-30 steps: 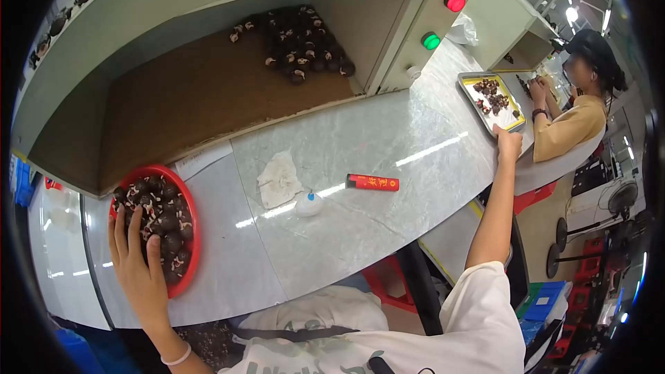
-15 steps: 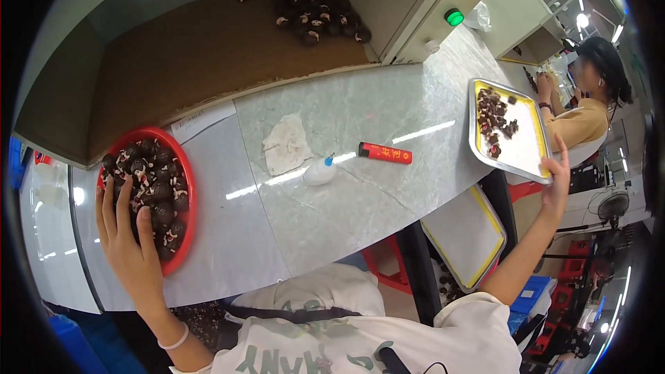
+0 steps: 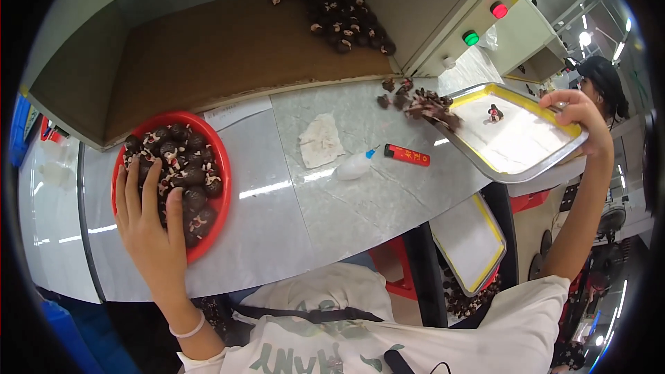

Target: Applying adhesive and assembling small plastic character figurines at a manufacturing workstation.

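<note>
My right hand grips the far right corner of a metal tray with a yellow inner border and a white bottom. The tray is tilted down to the left, above the right part of the table. Small dark brown and pink pieces spill over its left edge onto the tabletop, blurred by motion. One piece remains on the white bottom. At the left, my left hand rests with spread fingers on dark brown balls with pale and pink details, which fill a round red basin.
On the grey table lie a white bottle with a blue tip, a red stick-shaped item and a crumpled whitish sheet. Behind stands an open booth with more dark balls. Another tray sits below the table edge.
My right hand has lifted and tipped the tray leftward, and its pieces have slid off onto the table. My left hand stays on the balls in the basin. The view has shifted slightly.
</note>
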A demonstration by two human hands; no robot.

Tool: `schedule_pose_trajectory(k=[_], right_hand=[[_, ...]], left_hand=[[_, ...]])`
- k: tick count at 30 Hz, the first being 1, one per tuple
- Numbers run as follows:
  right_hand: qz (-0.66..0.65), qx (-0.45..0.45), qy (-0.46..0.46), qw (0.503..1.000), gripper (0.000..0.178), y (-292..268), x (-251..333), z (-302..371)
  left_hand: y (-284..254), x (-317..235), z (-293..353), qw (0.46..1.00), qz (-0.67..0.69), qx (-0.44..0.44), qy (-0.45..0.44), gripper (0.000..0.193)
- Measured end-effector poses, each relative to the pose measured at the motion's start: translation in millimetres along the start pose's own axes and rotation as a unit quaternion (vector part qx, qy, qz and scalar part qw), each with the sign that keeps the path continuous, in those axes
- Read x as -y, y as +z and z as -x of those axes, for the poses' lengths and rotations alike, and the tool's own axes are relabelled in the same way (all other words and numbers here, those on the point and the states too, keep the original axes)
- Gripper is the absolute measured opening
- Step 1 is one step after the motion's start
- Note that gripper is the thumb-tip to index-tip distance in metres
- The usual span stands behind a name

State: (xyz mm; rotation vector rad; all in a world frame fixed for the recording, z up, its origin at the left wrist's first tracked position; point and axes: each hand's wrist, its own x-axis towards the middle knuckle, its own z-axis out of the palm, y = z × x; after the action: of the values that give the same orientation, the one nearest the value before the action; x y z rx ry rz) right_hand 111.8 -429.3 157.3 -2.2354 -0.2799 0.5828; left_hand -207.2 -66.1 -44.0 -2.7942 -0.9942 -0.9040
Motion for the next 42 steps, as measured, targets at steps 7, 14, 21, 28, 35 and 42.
schedule_pose_trajectory(k=[7, 14, 21, 28, 35, 42], right_hand=[[0.151, -0.08, -0.009, 0.985, 0.035, 21.3, 44.6, 6.0], [0.244, -0.102, -0.035, 0.964, 0.029, 52.7, 76.4, 11.5], [0.301, -0.119, -0.041, 0.945, 0.035, 47.1, 68.5, 32.4], [0.17, -0.146, -0.039, 0.974, 0.033, 49.5, 31.6, 95.9], [0.044, -0.226, -0.049, 0.972, 0.036, 59.7, -22.9, 138.3], [-0.047, -0.231, -0.055, 0.97, 0.042, 31.6, -66.0, 130.5]], left_hand=[[-1.1, -0.9, -0.1, 1.0, -0.018, 0.004, -0.006, 0.033], [0.2, -1.2, 0.6, 1.0, -0.004, -0.015, -0.006, 0.031], [-1.3, -4.5, 0.3, 1.0, 0.008, -0.007, -0.01, 0.031], [-18.0, -23.0, 5.1, 0.98, 0.163, -0.105, 0.035, 0.026], [4.8, -157.3, 26.1, 0.82, 0.455, 0.126, 0.323, 0.034], [16.7, -163.3, 44.3, 0.835, 0.414, 0.187, 0.31, 0.037]])
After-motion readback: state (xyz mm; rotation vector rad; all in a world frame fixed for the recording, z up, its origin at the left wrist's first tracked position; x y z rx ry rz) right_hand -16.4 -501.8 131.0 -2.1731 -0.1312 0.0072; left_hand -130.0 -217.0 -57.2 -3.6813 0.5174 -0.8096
